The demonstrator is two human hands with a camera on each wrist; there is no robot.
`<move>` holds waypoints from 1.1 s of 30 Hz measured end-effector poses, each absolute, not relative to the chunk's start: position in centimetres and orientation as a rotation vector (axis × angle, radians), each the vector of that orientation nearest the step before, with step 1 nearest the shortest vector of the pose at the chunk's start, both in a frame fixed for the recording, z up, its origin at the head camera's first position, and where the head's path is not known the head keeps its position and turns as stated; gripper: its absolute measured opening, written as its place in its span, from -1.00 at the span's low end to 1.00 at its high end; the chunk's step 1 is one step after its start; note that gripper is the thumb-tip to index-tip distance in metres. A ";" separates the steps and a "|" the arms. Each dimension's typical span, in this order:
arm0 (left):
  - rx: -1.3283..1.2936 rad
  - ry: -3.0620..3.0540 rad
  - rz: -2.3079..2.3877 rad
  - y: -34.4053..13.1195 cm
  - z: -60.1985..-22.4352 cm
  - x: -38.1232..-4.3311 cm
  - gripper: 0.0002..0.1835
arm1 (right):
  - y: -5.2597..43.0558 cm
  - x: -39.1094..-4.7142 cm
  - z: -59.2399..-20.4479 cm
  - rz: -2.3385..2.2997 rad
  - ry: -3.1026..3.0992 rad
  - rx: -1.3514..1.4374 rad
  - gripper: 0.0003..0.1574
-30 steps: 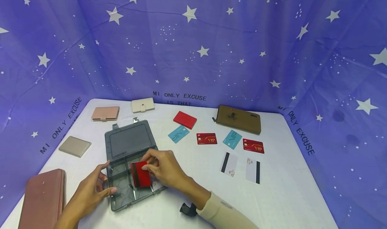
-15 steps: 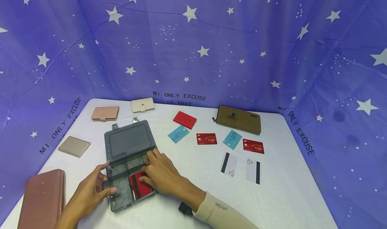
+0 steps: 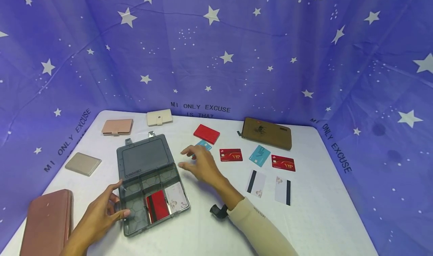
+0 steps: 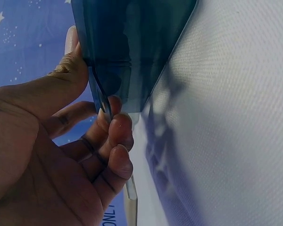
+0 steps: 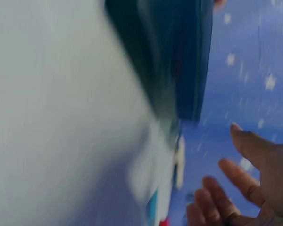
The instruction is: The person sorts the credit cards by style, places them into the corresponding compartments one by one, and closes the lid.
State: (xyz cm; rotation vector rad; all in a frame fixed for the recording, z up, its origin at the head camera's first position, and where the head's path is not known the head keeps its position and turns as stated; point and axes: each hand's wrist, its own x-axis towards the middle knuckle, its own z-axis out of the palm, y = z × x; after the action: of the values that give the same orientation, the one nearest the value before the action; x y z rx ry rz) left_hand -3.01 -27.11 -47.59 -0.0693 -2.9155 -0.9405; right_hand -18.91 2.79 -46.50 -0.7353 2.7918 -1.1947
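A grey translucent compartment box (image 3: 134,211) lies with its lid (image 3: 145,156) folded back. My left hand (image 3: 98,214) holds its left edge, thumb at the rim and fingers at the side; in the left wrist view the fingers (image 4: 120,125) bend against the box wall. Inside, a red card with a dark stripe (image 3: 160,205) fills the front middle compartment, and a white card (image 3: 176,197) sits in the one to its right. My right hand (image 3: 203,167) hovers right of the lid with nothing in its parted fingers, partly covering a blue card (image 3: 204,144).
Right of the box lie red VIP cards (image 3: 231,155), another blue card (image 3: 259,156) and white striped cards (image 3: 256,183). A red card holder (image 3: 206,134) and brown pouch (image 3: 267,133) are behind. Pink (image 3: 117,126), cream (image 3: 159,117) and beige wallets (image 3: 83,163) and a large brown case (image 3: 47,222) stand left.
My right hand has put the red striped card down into the middle compartment, let go, and moved up and right out of the box. The left hand stays at the box edge.
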 end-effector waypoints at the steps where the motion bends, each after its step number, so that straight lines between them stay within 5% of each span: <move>1: -0.066 -2.919 -0.939 -27.1 -47.6 -3.0 -0.05 | 3.3 -19.7 -46.7 -1.207 2.807 -0.659 -0.50; 7: -0.057 -2.956 -0.934 -27.3 -47.6 -3.0 -0.04 | 5.6 -22.0 -47.7 -1.053 2.928 -0.358 -0.34; 19: -0.065 -2.944 -0.961 -27.3 -47.6 -3.0 -0.04 | 5.5 -21.8 -48.6 -0.960 2.914 -0.530 -0.36; 27: -0.053 -2.975 -0.956 -27.3 -47.5 -3.0 -0.04 | 3.4 -22.4 -48.7 -0.532 3.040 -0.359 0.00; 33: -0.052 -2.986 -0.944 -27.3 -47.4 -3.0 -0.03 | 3.4 -22.7 -48.3 -0.782 2.869 -0.433 -0.24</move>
State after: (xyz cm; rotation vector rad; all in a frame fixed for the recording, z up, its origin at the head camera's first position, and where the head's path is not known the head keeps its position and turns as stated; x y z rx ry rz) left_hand -3.01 -27.33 -47.40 -0.0518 -2.9860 -0.9440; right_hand -22.66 3.42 -48.34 -0.4328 2.8689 -0.7823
